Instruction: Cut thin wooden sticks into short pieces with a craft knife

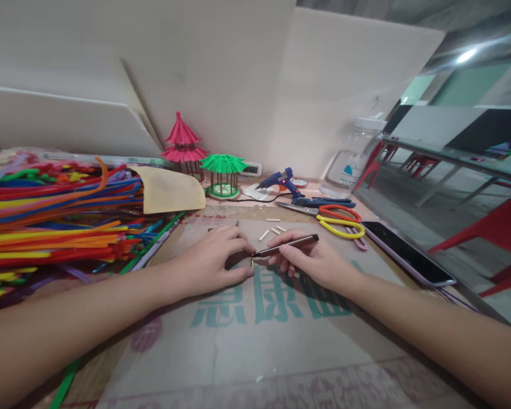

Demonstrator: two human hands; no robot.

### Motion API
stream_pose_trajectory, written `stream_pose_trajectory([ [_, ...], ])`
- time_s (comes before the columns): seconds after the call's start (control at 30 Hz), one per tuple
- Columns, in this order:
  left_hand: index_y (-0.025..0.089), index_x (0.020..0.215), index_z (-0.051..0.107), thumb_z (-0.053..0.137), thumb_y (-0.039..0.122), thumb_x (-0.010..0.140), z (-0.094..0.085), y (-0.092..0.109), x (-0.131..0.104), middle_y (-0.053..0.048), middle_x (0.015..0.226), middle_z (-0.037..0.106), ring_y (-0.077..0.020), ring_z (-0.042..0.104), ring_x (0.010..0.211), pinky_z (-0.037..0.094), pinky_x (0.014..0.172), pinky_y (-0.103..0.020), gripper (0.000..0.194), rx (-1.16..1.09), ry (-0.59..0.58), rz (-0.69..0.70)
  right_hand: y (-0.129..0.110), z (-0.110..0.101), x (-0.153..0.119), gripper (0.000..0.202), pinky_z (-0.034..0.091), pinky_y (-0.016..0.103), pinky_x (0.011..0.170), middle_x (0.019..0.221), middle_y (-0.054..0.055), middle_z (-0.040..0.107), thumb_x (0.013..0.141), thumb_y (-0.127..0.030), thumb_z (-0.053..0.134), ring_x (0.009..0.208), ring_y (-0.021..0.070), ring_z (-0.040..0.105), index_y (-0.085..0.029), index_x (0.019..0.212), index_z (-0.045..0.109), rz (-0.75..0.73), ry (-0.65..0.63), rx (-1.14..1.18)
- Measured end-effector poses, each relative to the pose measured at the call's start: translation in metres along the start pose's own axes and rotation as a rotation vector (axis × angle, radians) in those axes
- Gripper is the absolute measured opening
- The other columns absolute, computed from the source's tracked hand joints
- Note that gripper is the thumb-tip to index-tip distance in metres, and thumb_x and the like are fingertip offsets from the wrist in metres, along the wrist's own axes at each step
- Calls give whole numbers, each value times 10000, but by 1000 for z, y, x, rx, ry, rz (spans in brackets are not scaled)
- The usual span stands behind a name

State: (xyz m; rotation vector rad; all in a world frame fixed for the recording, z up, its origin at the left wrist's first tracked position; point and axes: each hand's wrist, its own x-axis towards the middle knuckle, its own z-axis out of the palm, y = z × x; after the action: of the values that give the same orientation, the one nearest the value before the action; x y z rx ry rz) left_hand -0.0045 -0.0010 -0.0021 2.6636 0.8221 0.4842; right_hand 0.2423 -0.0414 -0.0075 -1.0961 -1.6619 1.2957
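Closest to my camera, a few white scraps (259, 378) lie on a clear sheet (238, 352) with green characters showing, spread over the table (93, 372). Just past the characters, my left hand (215, 255) has a short stick (252, 263) pinched between thumb and fingertips, so that grip is closed on it. My right hand (309, 258) grips a dark pen (287, 245), its tip at the stick's far end; I cannot tell whether they touch. Right beyond the pen lie four loose sticks (264, 235), pale and about as short. To my right I have a phone (406, 253), its screen dark, and near it scissors (321, 217) with one orange and one yellow handle. Over on my left, bundles of coloured pipe cleaners (59, 199) are heaped, some wrapped in cream paper (174, 190). Farther back, a blue glue gun (281, 180) with a small red light sits at centre, beside a green-roofed pavilion (223, 173); a pink-roofed one (183, 145) stands just behind that, to the left. A clear bottle (344, 165) stands to the right, against a white panel (221, 74). Past it, I make out red chairs (489, 227) and another table (443, 159).
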Motion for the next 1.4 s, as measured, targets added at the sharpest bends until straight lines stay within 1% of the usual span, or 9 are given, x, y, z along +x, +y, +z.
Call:
stream_pose_trajectory([
  [0.4,231,1110,699,660,363,892,1,1,0,-58,1102,629,-259,562,1092,452,963,-415,258,-2,-4,-36,0,0,0,253,542,286,587,800,39,735,901,-424,680,607,141,633,-200,1017,674,-1,13,24],
  [0.53,233,1120,703,655,339,889,1,2,0,-60,1101,631,-262,565,1097,451,963,-417,259,-17,-10,-41,2,0,0,252,534,276,570,786,34,728,903,-435,678,591,136,630,-205,1008,669,-9,15,41],
  [0.67,234,1124,703,658,359,891,3,-1,0,-65,1101,636,-268,569,1092,458,947,-411,268,4,28,-26,0,0,0,261,530,267,563,715,16,703,874,-446,702,588,140,643,-200,927,629,15,13,49],
  [0.77,230,1103,704,661,361,888,4,-2,1,-65,1093,638,-265,579,1079,463,938,-400,256,6,29,-27,-1,-1,0,274,532,269,567,680,9,688,860,-451,715,591,146,650,-200,886,608,17,28,64],
  [0.97,228,1181,681,653,355,895,2,-1,1,-73,1115,634,-268,571,1101,462,960,-416,314,13,10,-32,2,-4,0,285,536,259,579,745,38,721,891,-446,681,604,134,645,-174,966,720,0,-13,60],
  [1.1,223,1227,650,667,351,881,-1,1,-1,-80,1133,642,-277,572,1115,475,961,-417,369,16,-4,-24,2,-3,0,300,529,247,563,768,42,726,887,-459,692,623,136,657,-178,983,730,18,-17,66],
  [1.23,214,1185,638,624,256,867,-1,2,-3,-79,1131,649,-267,581,1106,469,988,-419,321,21,16,16,2,-2,2,321,503,239,509,730,30,716,852,-483,732,570,129,637,-182,954,691,49,4,66],
  [1.3,207,1169,632,565,208,884,0,2,-3,-80,1113,648,-257,586,1080,468,982,-419,292,25,31,26,1,-2,2,313,504,244,511,722,25,714,845,-476,741,566,128,633,-187,935,664,58,7,61],
  [1.4,200,1162,632,511,188,916,2,0,-2,-82,1091,651,-249,591,1058,471,962,-408,275,23,53,28,0,-2,1,299,519,256,531,724,24,713,857,-468,729,574,130,634,-190,925,640,29,11,55],
])
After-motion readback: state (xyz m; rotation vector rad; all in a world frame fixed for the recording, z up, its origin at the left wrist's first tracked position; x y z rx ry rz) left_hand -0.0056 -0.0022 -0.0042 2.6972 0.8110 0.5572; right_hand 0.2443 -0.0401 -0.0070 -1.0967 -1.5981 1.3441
